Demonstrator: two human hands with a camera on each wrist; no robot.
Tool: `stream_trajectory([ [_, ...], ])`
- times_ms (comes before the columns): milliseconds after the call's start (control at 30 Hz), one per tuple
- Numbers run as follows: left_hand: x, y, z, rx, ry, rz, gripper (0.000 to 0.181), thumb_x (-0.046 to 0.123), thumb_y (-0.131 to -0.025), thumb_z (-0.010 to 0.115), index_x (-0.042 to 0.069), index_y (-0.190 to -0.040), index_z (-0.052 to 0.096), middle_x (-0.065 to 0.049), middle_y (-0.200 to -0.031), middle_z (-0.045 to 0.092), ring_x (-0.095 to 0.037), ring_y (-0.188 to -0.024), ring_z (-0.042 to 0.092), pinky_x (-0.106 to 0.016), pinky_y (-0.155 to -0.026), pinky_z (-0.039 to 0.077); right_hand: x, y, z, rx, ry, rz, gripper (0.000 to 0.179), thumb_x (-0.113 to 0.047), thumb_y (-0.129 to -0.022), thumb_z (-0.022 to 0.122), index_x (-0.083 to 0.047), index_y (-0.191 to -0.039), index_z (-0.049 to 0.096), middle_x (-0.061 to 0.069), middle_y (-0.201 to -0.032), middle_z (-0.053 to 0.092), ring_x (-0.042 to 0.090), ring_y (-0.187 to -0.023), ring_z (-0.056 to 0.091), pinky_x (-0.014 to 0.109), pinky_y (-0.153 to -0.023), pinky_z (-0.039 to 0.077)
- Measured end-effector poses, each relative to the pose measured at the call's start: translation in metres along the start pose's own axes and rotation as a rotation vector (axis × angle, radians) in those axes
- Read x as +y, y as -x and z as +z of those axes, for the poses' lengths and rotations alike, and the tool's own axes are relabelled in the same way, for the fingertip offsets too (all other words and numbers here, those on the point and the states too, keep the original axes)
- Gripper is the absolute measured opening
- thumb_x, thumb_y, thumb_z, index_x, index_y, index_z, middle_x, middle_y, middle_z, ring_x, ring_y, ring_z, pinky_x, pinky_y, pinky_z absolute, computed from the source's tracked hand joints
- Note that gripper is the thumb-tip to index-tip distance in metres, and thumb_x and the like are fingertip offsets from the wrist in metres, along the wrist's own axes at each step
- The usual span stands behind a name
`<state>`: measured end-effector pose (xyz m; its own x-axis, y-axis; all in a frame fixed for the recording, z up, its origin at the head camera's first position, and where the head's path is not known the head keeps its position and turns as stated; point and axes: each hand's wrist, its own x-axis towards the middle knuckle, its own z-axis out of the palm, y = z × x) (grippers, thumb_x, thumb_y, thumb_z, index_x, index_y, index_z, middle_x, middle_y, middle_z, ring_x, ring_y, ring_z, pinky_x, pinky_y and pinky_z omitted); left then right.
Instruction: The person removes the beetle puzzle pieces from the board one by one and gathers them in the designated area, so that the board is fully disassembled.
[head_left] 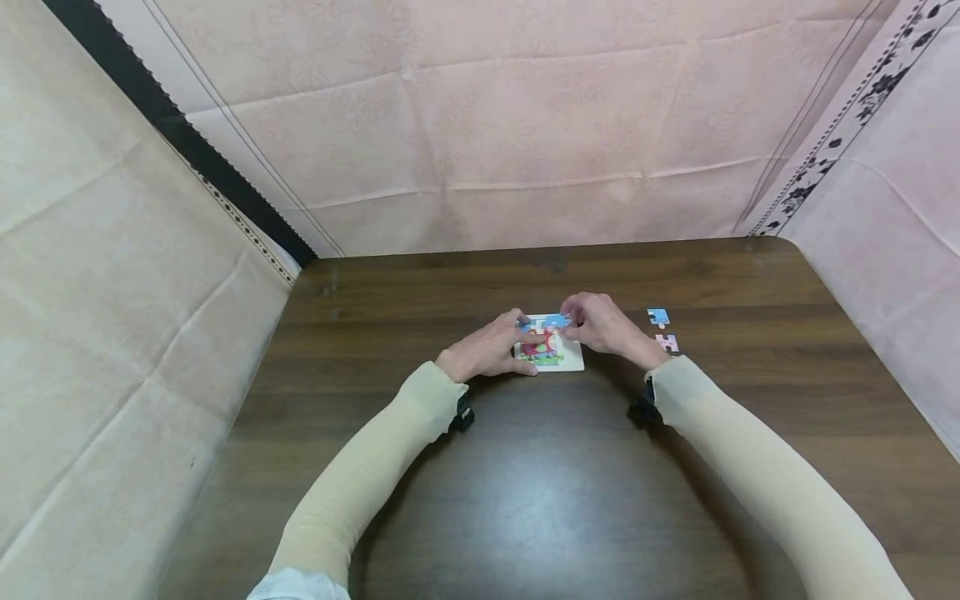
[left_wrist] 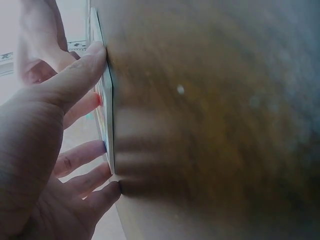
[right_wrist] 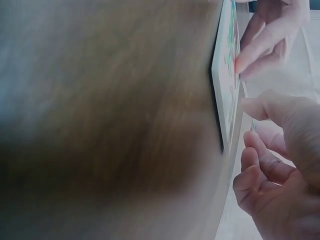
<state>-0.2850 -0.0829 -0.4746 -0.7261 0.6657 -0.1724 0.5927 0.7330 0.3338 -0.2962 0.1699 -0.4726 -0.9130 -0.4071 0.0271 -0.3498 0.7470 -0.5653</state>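
A small white-bordered jigsaw board with a colourful picture lies on the table between the two hands. My left hand rests over its left side with fingers spread. In the left wrist view, the thumb touches the near edge and the index fingertip meets a red patch of the picture. At the board's top right, my right hand pinches a blue puzzle piece between thumb and finger. The right wrist view shows only a thin edge there, by the right fingertips.
Two loose puzzle pieces lie right of the board: a blue one and a pink one. The brown wooden table ends at a far edge, with pale patterned cloth hanging behind and at both sides.
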Motion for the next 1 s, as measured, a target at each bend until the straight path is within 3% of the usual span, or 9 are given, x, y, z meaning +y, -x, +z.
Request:
stream_trajectory([
  [400, 0.001, 0.001, 0.001, -0.001, 0.030, -0.009, 0.067, 0.049, -0.098, 0.080, 0.030, -0.158, 0.059, -0.013, -0.163, 0.042, -0.029, -0.140, 0.047, -0.047, -0.117, 0.051, 0.019, 0.015, -0.014, 0.070, -0.023, 0.014, 0.026, -0.010, -0.097, 0.082, 0.001, -0.119, 0.074, 0.016, -0.101, 0.069, 0.027, -0.090, 0.060, 0.037, -0.081, 0.048],
  [1000, 0.001, 0.002, 0.002, 0.007, 0.020, -0.032, 0.069, 0.049, -0.097, 0.082, 0.032, -0.159, 0.058, -0.011, -0.164, 0.041, -0.028, -0.142, 0.046, -0.044, -0.114, 0.053, 0.053, 0.039, -0.036, 0.102, -0.003, 0.085, 0.026, -0.008, -0.099, 0.079, 0.002, -0.122, 0.073, 0.019, -0.109, 0.069, 0.031, -0.098, 0.060, 0.042, -0.087, 0.049],
])
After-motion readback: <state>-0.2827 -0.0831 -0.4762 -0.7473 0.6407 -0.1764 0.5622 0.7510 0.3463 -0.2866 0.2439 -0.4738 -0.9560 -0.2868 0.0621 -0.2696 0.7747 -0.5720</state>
